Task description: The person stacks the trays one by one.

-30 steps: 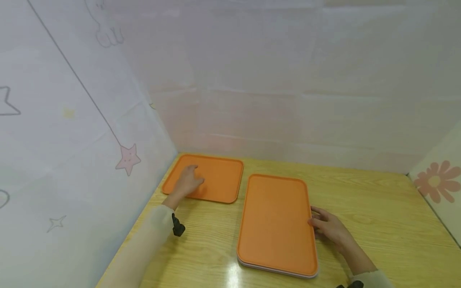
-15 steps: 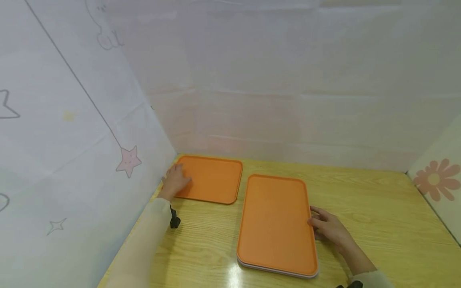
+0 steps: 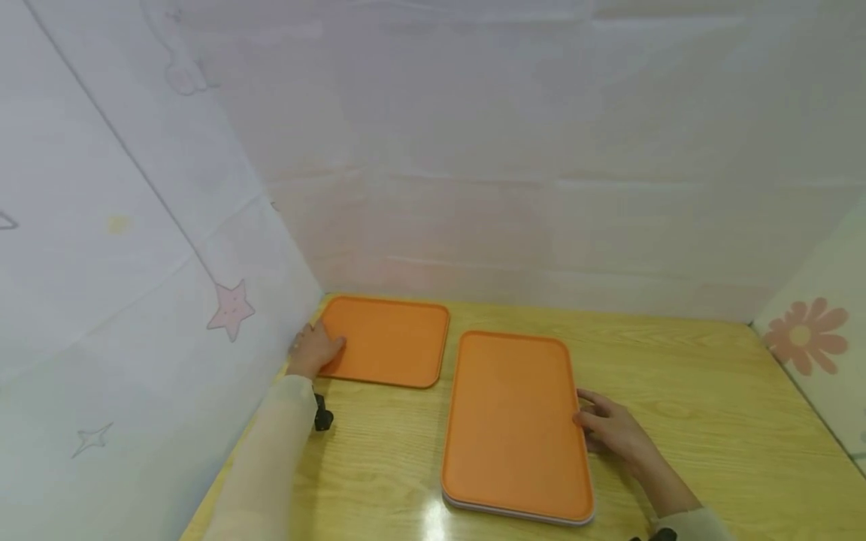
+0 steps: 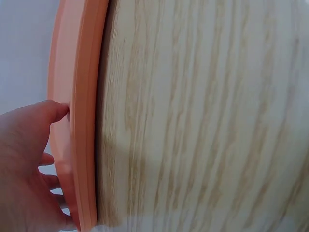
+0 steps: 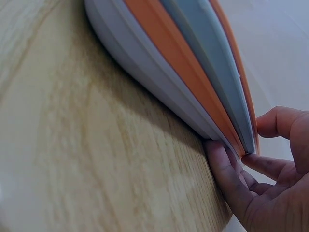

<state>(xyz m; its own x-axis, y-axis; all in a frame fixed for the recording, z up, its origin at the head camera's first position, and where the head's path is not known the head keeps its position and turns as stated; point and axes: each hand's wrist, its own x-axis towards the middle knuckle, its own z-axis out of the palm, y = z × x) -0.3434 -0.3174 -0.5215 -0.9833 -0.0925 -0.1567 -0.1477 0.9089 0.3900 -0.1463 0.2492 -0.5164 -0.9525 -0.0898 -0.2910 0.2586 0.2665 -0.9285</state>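
Note:
At the back left of the table lies an orange tray [image 3: 386, 342]. My left hand [image 3: 313, 352] is at its left end, thumb on the inner surface and fingers round the outer edge, as the left wrist view also shows with the tray rim [image 4: 86, 116]. Nearer to me, a stack of trays [image 3: 517, 428] lies lengthwise, an orange one on top. In the right wrist view its layers show as orange, a grey-blue tray [image 5: 212, 48], another orange and a pale lilac tray [image 5: 140, 67] at the bottom. My right hand [image 3: 612, 430] holds the stack's right edge, thumb at the top rim and fingers lower on the side.
The wooden table [image 3: 676, 376] runs up to a pale back sheet [image 3: 473, 150]. A white side sheet [image 3: 135, 338] with drawn stars stands close along the left edge, right by my left hand. Another sheet with a printed flower [image 3: 800, 335] stands on the right.
My left hand has moved left from over the middle of the back tray to its left end and closed round the edge. The right hand keeps its hold on the stack.

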